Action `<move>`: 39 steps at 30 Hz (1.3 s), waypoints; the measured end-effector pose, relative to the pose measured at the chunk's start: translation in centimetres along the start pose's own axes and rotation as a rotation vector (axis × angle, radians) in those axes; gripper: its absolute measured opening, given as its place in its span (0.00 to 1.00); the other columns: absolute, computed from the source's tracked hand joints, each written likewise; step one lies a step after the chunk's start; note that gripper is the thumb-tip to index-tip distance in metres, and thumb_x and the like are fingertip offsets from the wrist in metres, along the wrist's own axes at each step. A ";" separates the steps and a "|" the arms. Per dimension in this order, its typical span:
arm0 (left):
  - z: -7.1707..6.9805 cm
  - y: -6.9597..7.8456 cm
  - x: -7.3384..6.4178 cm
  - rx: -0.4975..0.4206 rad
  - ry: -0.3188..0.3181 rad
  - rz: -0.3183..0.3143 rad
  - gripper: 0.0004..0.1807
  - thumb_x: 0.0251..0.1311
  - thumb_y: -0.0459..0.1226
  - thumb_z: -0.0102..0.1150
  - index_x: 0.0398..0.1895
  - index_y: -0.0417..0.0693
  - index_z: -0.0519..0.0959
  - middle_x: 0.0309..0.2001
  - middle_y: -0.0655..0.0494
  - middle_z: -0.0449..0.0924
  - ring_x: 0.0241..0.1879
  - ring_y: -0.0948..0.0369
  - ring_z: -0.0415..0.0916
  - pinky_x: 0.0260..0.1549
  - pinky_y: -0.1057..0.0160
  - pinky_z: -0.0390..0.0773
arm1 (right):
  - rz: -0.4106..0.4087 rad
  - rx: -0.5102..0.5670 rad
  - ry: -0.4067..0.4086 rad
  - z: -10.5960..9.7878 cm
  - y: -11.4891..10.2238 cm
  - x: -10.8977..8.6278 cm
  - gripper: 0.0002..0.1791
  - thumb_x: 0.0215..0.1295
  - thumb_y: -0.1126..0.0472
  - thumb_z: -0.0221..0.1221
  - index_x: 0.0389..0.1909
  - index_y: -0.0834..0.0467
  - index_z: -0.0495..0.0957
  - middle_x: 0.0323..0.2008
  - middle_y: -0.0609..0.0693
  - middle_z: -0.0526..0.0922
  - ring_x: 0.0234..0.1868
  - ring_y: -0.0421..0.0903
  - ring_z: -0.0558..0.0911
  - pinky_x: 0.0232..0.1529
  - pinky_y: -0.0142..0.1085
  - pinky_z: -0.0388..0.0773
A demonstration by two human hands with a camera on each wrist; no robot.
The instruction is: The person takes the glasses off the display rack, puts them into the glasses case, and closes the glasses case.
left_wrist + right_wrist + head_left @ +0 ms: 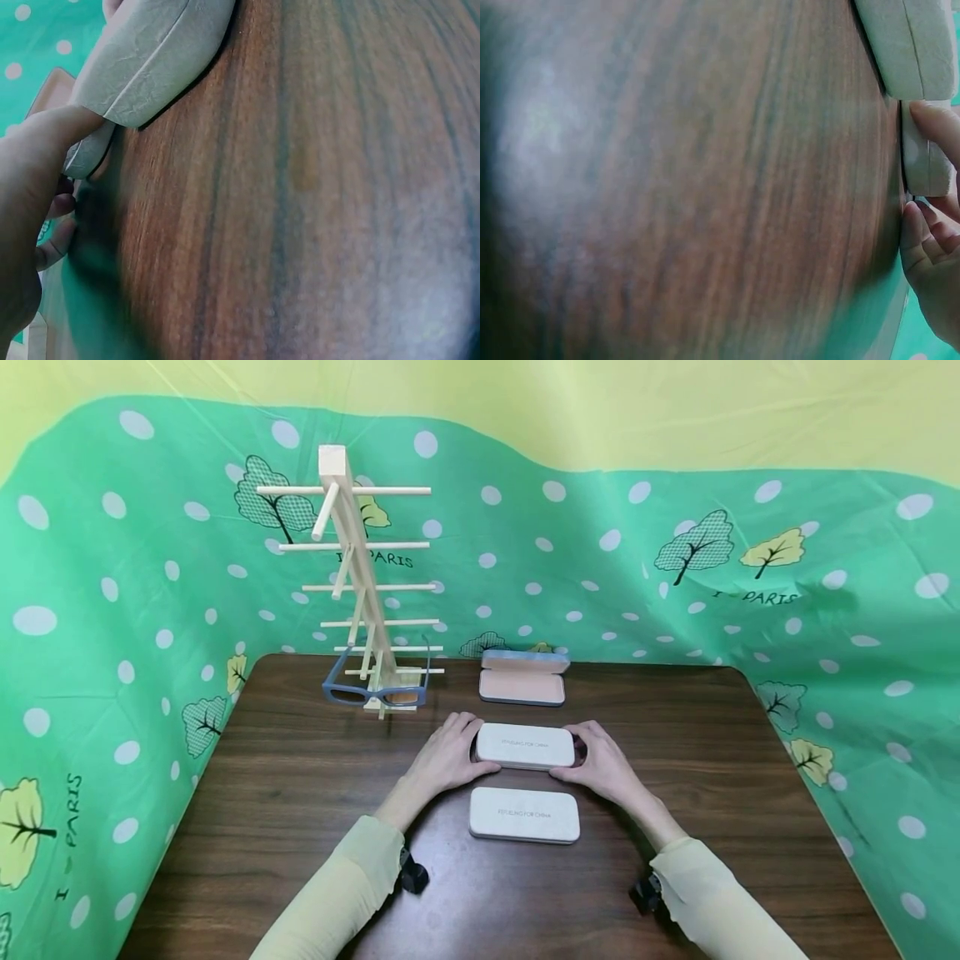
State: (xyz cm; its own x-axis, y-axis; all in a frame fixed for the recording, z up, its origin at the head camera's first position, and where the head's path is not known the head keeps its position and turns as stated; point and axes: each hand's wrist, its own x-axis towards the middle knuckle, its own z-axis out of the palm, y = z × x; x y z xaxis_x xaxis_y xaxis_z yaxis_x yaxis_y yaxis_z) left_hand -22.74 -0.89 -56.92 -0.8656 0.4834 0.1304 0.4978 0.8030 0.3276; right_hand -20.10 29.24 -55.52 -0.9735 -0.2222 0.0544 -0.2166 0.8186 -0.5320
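Observation:
In the head view, a closed white glasses case [525, 745] with "REFUELING FOR CHINA" on its lid lies between both hands. My left hand [448, 752] grips its left end, thumb at the near edge and fingers at the far side. At the opposite end, my right hand [600, 762] holds it the same way. A second closed white glasses case [523, 815] with the same lettering lies just in front, nearer the body. Both wrist views show this nearer case large, with the gripped case [930, 161] partly covered by fingers beyond it.
Behind the hands stands an open glasses case [522, 687] with a pink lining and blue lid edge. To the left is a wooden peg stand [360, 568] with blue-framed glasses [375, 696] on its lowest part. A patterned green cloth [600, 560] hangs behind the dark wooden table [300, 843].

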 end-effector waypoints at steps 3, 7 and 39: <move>0.0 0.0 0.0 -0.009 0.000 -0.004 0.45 0.54 0.67 0.68 0.65 0.46 0.76 0.62 0.52 0.76 0.63 0.54 0.72 0.57 0.51 0.82 | -0.002 -0.007 0.003 0.1 0.0 -0.1 0.42 0.49 0.46 0.79 0.61 0.62 0.78 0.53 0.57 0.80 0.52 0.53 0.80 0.53 0.51 0.78; -0.2 0.1 -0.1 -0.028 -0.003 -0.012 0.45 0.54 0.67 0.69 0.66 0.46 0.75 0.63 0.51 0.75 0.64 0.53 0.72 0.58 0.51 0.81 | 0.015 0.002 -0.004 0.1 0.1 0.0 0.44 0.48 0.43 0.79 0.62 0.62 0.77 0.54 0.57 0.79 0.52 0.53 0.79 0.53 0.50 0.78; -7.5 -0.5 -4.2 -0.387 0.010 -0.079 0.45 0.66 0.62 0.61 0.82 0.66 0.55 0.72 0.53 0.72 0.74 0.50 0.66 0.73 0.41 0.67 | 0.184 0.245 0.063 -3.7 -3.5 1.6 0.37 0.71 0.33 0.56 0.71 0.53 0.72 0.62 0.59 0.78 0.64 0.58 0.77 0.66 0.60 0.72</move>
State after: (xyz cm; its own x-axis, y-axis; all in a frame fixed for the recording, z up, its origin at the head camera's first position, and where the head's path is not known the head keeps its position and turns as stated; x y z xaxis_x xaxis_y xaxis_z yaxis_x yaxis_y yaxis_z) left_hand -19.69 -5.91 -50.65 -0.9018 0.4206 0.0996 0.3747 0.6459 0.6651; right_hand -21.14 27.97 -50.41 -0.9990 -0.0431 -0.0133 -0.0201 0.6882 -0.7252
